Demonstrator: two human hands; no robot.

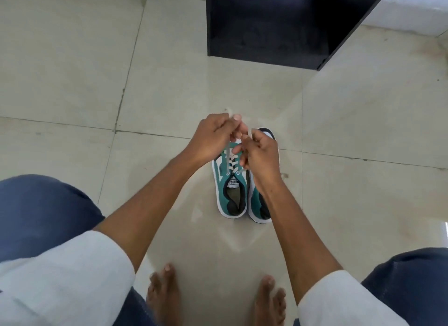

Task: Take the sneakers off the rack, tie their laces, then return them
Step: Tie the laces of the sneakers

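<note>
Two teal and white sneakers stand side by side on the tiled floor, toes pointing away from me. The left sneaker (230,192) shows its white laces (232,161) and tongue label. Much of the right sneaker (260,211) is hidden under my right wrist. My left hand (213,137) pinches one lace end, pulled up above the left sneaker's toe. Close beside it, my right hand (260,153) grips the other lace end. The two hands nearly touch over the front of the shoes.
A dark shoe rack (266,27) stands on the floor ahead, its lower shelf bare. My bare feet (164,296) and blue-trousered knees frame the bottom of the view. A white wall base runs at the upper right.
</note>
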